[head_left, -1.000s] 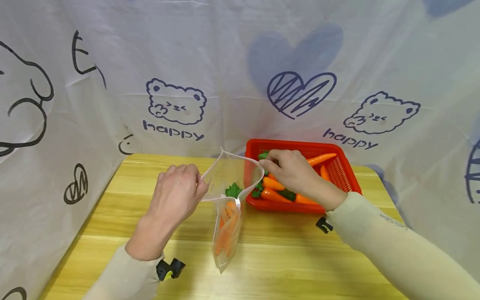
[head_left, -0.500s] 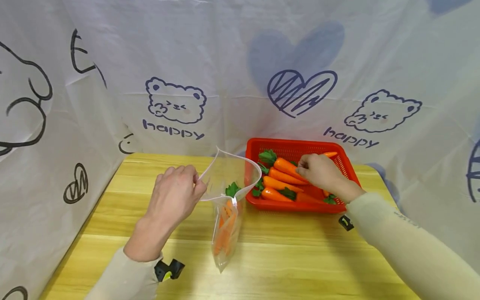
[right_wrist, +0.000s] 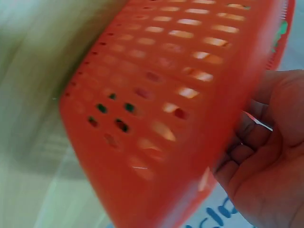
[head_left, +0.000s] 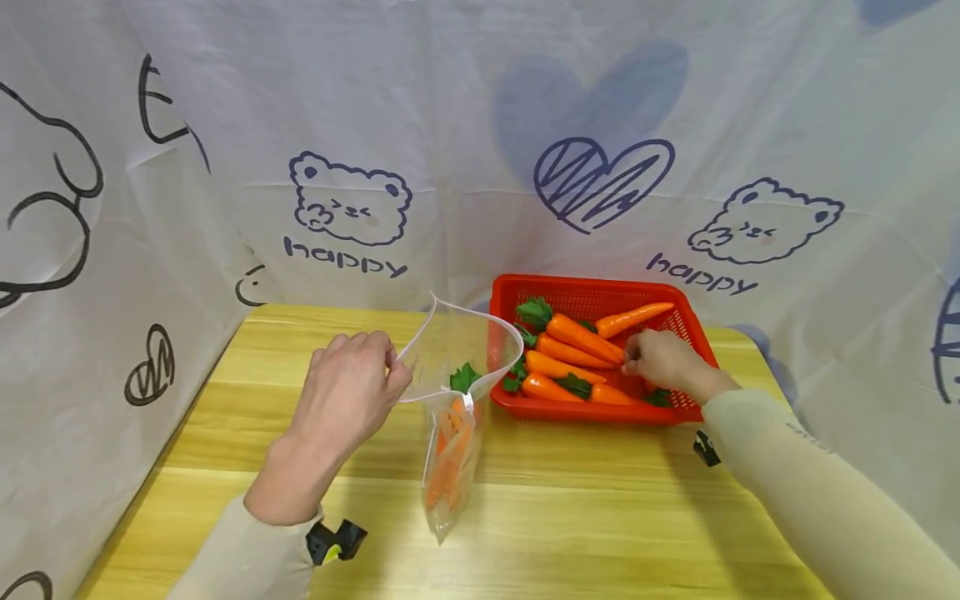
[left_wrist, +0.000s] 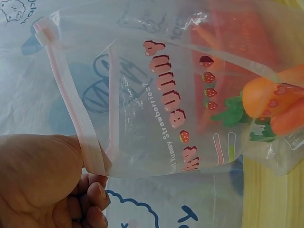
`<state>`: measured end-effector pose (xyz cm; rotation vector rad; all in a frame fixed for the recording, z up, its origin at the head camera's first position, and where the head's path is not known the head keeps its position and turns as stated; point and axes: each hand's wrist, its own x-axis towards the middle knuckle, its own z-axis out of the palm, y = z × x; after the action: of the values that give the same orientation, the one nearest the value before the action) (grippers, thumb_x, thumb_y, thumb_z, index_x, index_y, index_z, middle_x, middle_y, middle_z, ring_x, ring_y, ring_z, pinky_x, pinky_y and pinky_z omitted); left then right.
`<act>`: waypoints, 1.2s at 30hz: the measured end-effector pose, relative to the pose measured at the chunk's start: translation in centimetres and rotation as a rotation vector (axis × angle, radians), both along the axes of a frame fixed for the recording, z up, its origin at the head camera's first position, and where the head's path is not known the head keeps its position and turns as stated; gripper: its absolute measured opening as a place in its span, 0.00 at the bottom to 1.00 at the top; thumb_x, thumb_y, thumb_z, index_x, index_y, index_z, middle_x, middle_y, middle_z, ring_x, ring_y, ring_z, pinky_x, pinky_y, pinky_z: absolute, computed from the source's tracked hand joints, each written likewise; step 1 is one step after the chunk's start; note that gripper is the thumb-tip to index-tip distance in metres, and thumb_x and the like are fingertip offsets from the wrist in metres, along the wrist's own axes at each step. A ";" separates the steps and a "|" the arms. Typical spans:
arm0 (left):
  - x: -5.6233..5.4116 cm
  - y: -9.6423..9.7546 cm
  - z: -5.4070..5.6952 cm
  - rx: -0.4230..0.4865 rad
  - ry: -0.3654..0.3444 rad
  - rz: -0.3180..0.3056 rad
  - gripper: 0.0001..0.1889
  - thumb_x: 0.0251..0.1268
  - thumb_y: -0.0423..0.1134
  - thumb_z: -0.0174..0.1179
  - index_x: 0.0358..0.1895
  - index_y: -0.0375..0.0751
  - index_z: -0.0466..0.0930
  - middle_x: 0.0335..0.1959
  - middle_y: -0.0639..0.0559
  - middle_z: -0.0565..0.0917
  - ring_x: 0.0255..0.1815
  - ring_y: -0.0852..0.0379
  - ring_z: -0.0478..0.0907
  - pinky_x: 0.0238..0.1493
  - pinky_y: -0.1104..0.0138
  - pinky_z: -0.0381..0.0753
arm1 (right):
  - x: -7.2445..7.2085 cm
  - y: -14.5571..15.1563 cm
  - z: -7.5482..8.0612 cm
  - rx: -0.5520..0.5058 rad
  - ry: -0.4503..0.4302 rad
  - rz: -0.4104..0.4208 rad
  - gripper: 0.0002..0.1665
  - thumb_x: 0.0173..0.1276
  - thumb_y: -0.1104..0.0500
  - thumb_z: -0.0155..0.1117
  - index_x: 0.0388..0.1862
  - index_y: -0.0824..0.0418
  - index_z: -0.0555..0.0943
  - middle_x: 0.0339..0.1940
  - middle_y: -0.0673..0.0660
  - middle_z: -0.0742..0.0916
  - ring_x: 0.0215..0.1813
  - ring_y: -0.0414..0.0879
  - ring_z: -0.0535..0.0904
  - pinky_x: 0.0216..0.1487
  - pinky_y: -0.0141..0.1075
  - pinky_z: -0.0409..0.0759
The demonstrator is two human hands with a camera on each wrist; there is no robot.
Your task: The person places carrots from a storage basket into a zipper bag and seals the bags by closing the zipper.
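My left hand (head_left: 348,387) pinches the rim of a clear zip bag (head_left: 491,346), spreading its mouth wide. The bag hangs down with orange carrots (head_left: 453,454) and a green leafy top inside. In the left wrist view the white slider strip (left_wrist: 71,102) runs into my thumb and fingers, beside pink printed lettering. My right hand (head_left: 663,360) reaches into the right side of a red basket (head_left: 600,414), fingers bent down beside the carrot tips (head_left: 581,337). In the right wrist view the basket wall hides its fingertips, and I cannot tell whether they hold a carrot.
Several more carrots (head_left: 555,387) with green tops lie in the basket, which stands at the back right of the wooden table (head_left: 555,500). A white printed curtain (head_left: 465,167) hangs close behind and along the left side.
My right hand has moved from the bag's right rim across to the right side of the basket, uncovering carrots. The bag's mouth has drifted slightly left; my left hand keeps its hold.
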<state>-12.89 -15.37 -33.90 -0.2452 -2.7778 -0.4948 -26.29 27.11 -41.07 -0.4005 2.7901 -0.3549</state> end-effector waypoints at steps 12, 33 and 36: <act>-0.1 0.1 -0.1 0.002 -0.004 -0.009 0.11 0.69 0.40 0.60 0.26 0.44 0.75 0.21 0.52 0.76 0.27 0.47 0.72 0.30 0.57 0.68 | 0.1 0.5 -2.4 0.011 -0.152 0.111 0.11 0.64 0.57 0.75 0.40 0.63 0.86 0.35 0.54 0.87 0.39 0.50 0.81 0.52 0.50 0.82; 0.0 0.2 -0.1 0.001 -0.012 -0.007 0.09 0.65 0.37 0.60 0.26 0.44 0.76 0.20 0.52 0.75 0.26 0.48 0.71 0.29 0.58 0.67 | 0.1 -0.7 -3.8 -0.026 -0.037 0.047 0.24 0.66 0.52 0.74 0.55 0.66 0.84 0.41 0.56 0.88 0.41 0.50 0.80 0.53 0.52 0.82; 0.1 0.1 -0.1 0.000 -0.014 -0.007 0.08 0.65 0.37 0.59 0.26 0.44 0.76 0.20 0.52 0.75 0.26 0.48 0.71 0.29 0.58 0.68 | 0.0 -1.0 -3.9 -0.022 0.059 0.039 0.28 0.65 0.52 0.73 0.59 0.67 0.83 0.41 0.58 0.88 0.39 0.52 0.79 0.51 0.54 0.82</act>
<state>-12.82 -15.24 -34.04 -0.2524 -2.7911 -0.4998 -26.30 26.08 -44.99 -0.4781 2.8336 -0.3711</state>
